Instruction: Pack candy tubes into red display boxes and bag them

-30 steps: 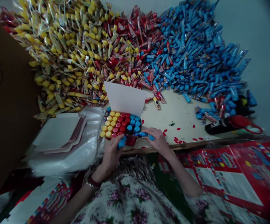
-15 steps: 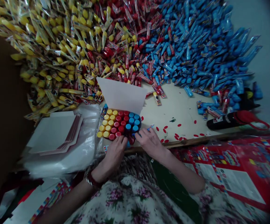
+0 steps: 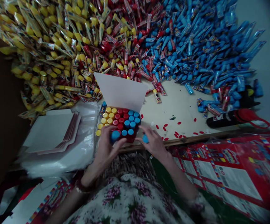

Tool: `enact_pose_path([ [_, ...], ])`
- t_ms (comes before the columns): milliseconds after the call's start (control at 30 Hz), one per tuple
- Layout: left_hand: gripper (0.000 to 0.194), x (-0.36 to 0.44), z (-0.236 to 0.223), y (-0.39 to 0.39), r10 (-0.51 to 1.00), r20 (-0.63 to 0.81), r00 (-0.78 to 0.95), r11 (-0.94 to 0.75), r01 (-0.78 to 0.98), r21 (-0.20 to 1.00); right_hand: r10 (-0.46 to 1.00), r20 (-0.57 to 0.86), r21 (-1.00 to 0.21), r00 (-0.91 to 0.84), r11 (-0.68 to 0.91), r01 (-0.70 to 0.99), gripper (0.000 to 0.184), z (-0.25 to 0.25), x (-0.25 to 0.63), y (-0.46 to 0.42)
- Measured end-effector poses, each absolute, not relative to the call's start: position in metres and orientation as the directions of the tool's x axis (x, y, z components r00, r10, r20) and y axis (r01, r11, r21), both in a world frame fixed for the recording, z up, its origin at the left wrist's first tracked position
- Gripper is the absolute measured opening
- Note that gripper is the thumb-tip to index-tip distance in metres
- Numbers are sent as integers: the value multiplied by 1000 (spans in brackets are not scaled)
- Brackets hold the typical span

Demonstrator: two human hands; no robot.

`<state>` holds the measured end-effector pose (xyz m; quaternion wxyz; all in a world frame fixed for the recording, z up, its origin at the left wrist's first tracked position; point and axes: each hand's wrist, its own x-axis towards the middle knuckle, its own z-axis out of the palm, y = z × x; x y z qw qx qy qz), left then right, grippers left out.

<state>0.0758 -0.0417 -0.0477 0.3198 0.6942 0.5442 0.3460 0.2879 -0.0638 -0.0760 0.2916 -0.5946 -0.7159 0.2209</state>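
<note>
An open white carton [image 3: 118, 124] sits at the table's front edge, packed upright with tubes showing yellow, red and blue caps [image 3: 119, 119] in colour bands. Its white lid flap [image 3: 120, 91] stands up at the far side. My left hand [image 3: 104, 149] is shut on a blue-capped tube [image 3: 115, 135], held over the carton's near end. My right hand [image 3: 153, 143] pinches a second blue-capped tube [image 3: 145, 138] just right of the carton. Its body is hidden by my fingers.
Huge heaps of yellow [image 3: 43, 46], red [image 3: 123, 53] and blue [image 3: 195, 53] packaged tubes cover the table's back. A stack of flat cards [image 3: 53, 133] lies on clear plastic at left. A black bottle [image 3: 223, 121] stands right. Printed red sheets [image 3: 225, 165] lie below the table edge.
My left hand has risen over the carton's near end with a blue-capped tube. More blue caps show in the near row. The view has shifted slightly.
</note>
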Motion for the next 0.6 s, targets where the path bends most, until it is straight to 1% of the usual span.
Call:
enact_pose_path([
  [33, 34, 68, -44, -46, 993, 75, 91, -108, 430, 896, 990, 139, -812, 25, 99, 575, 33, -80, 291, -71],
  [67, 31, 62, -41, -50, 999, -9, 45, -6, 318, 948, 984, 86, -924, 159, 19, 382, 28, -85, 292, -78],
  [100, 29, 58, -40, -53, 995, -96, 28, 89, 201, 976, 969, 7, -984, 247, -37, 175, 24, -91, 292, -83],
  [133, 29, 56, -41, -55, 986, -163, 30, 160, 91, 983, 956, -74, -997, 285, -75, -10, 22, -98, 291, -88],
  [167, 31, 56, -43, -56, 979, -199, 48, 199, 3, 980, 947, -146, -983, 287, -107, -150, 22, -106, 290, -91],
  [200, 32, 58, -47, -56, 975, -214, 64, 217, -52, 975, 940, -204, -962, 272, -142, -234, 23, -114, 288, -93],
  [233, 33, 61, -53, -55, 975, -211, 64, 216, -81, 973, 933, -249, -948, 259, -181, -262, 25, -122, 287, -94],
  [267, 32, 64, -59, -54, 979, -197, 52, 201, -86, 976, 926, -280, -947, 253, -224, -231, 26, -130, 287, -95],
  [300, 31, 67, -66, -53, 984, -173, 33, 175, -67, 982, 920, -289, -955, 264, -258, -146, 27, -137, 288, -96],
  [333, 30, 69, -73, -53, 990, -143, 13, 143, -29, 989, 919, -267, -962, 291, -273, -18, 27, -142, 290, -97],
  [400, 28, 69, -86, -53, 999, -47, -21, 48, 86, 995, 931, -152, -928, 331, -250, 276, 27, -146, 296, -99],
  [433, 27, 68, -91, -54, 1000, 21, -21, -17, 155, 988, 942, -93, -890, 323, -223, 396, 26, -146, 299, -100],
  [467, 27, 67, -95, -56, 996, 94, -10, -89, 225, 970, 952, -48, -855, 302, -195, 481, 25, -145, 301, -101],
  [533, 27, 63, -98, -60, 970, 237, 50, -239, 349, 906, 964, -11, -818, 264, -161, 553, 24, -141, 305, -103],
  [600, 29, 60, -97, -64, 929, 336, 157, -369, 467, 803, 966, -15, -821, 258, -159, 548, 23, -138, 308, -104],
])
